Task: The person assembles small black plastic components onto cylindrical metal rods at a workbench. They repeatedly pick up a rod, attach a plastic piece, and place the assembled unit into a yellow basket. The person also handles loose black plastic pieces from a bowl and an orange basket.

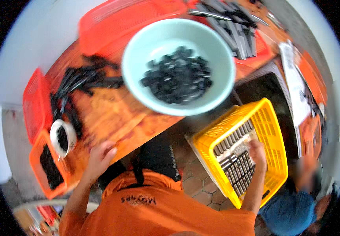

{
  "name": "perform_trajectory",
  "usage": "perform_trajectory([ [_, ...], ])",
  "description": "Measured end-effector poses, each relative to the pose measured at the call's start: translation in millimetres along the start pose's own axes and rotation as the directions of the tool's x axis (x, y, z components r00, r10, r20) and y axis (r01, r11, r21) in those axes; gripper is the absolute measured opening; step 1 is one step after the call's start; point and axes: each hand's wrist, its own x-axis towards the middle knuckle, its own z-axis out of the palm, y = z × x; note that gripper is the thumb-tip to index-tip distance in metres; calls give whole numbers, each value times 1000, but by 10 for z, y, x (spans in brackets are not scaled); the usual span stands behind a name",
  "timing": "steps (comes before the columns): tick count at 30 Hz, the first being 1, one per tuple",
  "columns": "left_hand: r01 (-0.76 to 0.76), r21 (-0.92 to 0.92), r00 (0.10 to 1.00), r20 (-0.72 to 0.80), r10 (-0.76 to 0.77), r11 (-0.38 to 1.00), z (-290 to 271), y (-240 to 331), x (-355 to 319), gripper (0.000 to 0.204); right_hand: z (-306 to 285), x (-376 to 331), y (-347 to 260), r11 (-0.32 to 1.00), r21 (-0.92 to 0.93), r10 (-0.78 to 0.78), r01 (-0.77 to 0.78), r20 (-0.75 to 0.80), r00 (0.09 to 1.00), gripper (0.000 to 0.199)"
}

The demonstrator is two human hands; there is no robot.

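My left hand (100,158) is over the near edge of the wooden table (111,114), its fingers curled toward the thumb; anything between them is too small or blurred to see. Inside the yellow basket (277,157), at my right, my right hand (258,154) has its fingers bent in; what they may hold is hidden. Beside it, short dark cylindrical pieces (238,173) with pale glints lie in close rows on a light liner. A light-green basin (128,74) on the table holds a heap of small black pieces (178,76).
Thin black strips (79,78) lie piled at the table's left, by a white bowl (68,133), an orange basket (34,157) and red trays (36,106). Grey bars (237,35) fill a red tray at the far right. A person in blue (288,212) is close beside the yellow basket.
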Motion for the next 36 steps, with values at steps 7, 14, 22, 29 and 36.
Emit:
perform_trajectory([
  [7, -41, 75, 996, 88, 34, 996, -99, 539, 97, 33, 927, 238, -1258, 829, 302, -473, 471, -71, 878, 35],
  [14, -93, 104, 981, 178, 73, 990, -205, 710, 173, 33, 1102, 731, -2654, 380, -538, -905, 752, -384, 183, 38],
  [22, -96, 161, 986, 149, 72, 982, -169, 507, 146, 28, 1422, 1332, -3955, 4, -918, -1000, 396, 1, 12, 48],
  [29, 75, 165, 987, 131, -97, 983, -197, 409, 181, 26, 1527, 1779, -4536, -324, -920, -833, 221, 388, 394, 43],
  [36, 99, 142, 984, 131, -118, 985, -165, 341, 242, 28, 1585, 1861, -4645, -95, -959, -778, 266, 239, 581, 49],
])
